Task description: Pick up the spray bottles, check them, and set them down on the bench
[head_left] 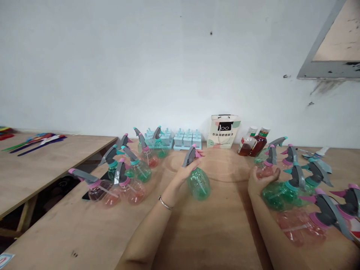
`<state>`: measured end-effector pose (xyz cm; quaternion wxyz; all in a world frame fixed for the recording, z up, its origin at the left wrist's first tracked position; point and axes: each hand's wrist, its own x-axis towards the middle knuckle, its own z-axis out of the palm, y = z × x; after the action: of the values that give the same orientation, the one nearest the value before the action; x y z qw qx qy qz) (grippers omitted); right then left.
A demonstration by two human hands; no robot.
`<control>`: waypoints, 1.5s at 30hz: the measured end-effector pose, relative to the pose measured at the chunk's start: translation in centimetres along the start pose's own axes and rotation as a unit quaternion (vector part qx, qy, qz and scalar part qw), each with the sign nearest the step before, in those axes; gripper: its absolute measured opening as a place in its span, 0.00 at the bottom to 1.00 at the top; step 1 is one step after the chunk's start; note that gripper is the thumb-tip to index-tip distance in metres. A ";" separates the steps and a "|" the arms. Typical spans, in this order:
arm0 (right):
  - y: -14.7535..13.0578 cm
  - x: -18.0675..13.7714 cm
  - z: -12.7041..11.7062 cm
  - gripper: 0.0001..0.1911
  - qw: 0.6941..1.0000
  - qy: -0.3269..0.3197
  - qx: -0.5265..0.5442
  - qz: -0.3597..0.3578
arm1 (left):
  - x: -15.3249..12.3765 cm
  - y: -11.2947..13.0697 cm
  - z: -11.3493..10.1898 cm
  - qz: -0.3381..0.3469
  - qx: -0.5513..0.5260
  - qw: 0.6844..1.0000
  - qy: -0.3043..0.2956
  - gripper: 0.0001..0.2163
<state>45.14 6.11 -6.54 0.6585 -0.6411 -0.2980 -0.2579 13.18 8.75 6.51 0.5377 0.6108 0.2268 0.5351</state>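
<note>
My left hand (pixel 189 168) is wrapped around the neck of a green see-through spray bottle (pixel 199 187) with a grey and pink trigger head. This bottle stands mid-table, and a metal bangle circles my left wrist. On the right, my right hand (pixel 260 183) curls about the lower part of a pink spray bottle (pixel 264 169), which also has a grey and pink head. Its far fingers are partly hidden. Close beside my right forearm are a green spray bottle (pixel 278 195) with a turquoise collar and a pink spray bottle (pixel 300 225).
Several pink and green spray bottles (pixel 135 191) crowd the left side. Behind stand light blue ice-pop moulds (pixel 187 139), a printed paper bag (pixel 223 133) and two sauce bottles (pixel 259 141). Across a gap, another table (pixel 56 165) carries coloured strips (pixel 42 141).
</note>
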 end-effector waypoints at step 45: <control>-4.1 -6.3 1.2 0.38 0.903 -0.358 0.219 0.095 | -0.3 3.5 -0.3 0.011 -0.033 0.998 0.055 0.12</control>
<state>37.77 6.85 -8.24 0.6527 -0.5556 -0.4998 0.1244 11.78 7.47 9.48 0.5381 0.5649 0.2319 0.5810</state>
